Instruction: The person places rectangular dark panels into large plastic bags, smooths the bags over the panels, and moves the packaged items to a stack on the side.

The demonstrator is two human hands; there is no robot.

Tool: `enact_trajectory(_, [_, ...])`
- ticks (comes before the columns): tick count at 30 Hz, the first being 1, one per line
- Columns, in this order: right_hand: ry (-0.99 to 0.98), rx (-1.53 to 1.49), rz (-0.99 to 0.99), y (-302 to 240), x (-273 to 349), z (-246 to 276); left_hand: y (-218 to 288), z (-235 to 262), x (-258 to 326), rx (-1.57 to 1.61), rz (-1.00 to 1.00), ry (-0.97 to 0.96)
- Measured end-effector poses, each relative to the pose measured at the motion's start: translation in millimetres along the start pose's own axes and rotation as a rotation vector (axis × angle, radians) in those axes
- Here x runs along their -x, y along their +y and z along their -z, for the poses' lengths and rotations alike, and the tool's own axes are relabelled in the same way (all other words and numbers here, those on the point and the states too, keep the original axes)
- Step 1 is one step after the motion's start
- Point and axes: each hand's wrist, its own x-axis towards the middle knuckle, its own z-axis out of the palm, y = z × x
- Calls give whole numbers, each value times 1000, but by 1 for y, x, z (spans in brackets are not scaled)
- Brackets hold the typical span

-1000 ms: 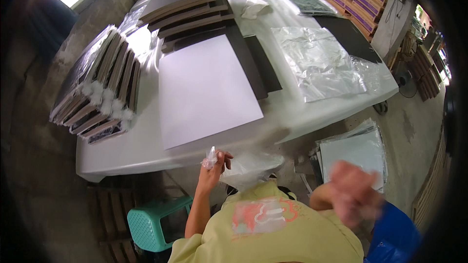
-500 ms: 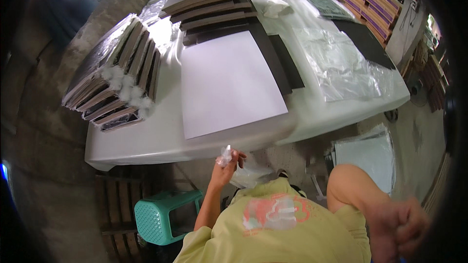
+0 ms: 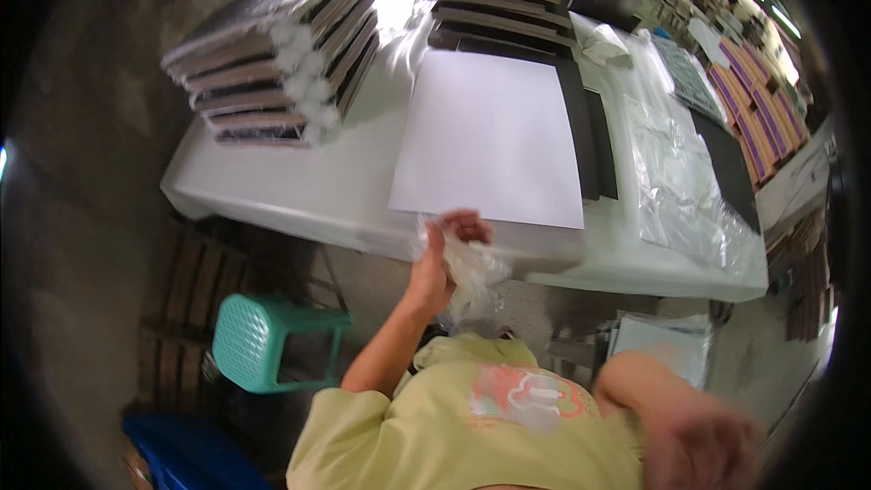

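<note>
My left hand (image 3: 440, 259) is raised to the front edge of the white table (image 3: 299, 191) and is closed on a crumpled piece of clear plastic film (image 3: 472, 277) that hangs below the edge. Just above it a large white sheet (image 3: 494, 136) lies on flat dark boards (image 3: 594, 141). My right hand (image 3: 699, 440) is low at the bottom right beside my yellow shirt. It is heavily blurred, so its fingers cannot be made out.
Wrapped stacks of dark boards (image 3: 281, 54) stand on the table's left, with more boards (image 3: 490, 0) at the back. Clear plastic bags (image 3: 680, 181) lie on the right. A green stool (image 3: 263, 340) and a blue object (image 3: 190, 454) sit on the floor at left, and a stack of sheets (image 3: 662, 345) at right.
The view has swung, shifting the table up and to the right. My left hand stays at the table edge with the plastic. My right hand has dropped lower at the right.
</note>
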Motion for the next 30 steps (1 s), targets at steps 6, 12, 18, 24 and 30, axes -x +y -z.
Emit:
enact_trajectory(6, [-652, 193, -1388, 47, 155, -60, 30, -21, 1, 110, -108, 13])
enact_trajectory(12, [-580, 36, -1498, 53, 200, -74, 22, -11, 9, 72, -103, -5])
enact_trajectory(18, [-532, 372, -1558, 55, 214, -71, 9, 1, 18, 82, 39, 279])
enact_trajectory(24, [-360, 148, -1655, 66, 199, -84, 2, 9, 13, 88, -53, 330])
enact_trajectory(30, [50, -1, -1864, 78, 212, -67, 9, 21, 5, 293, -89, 489])
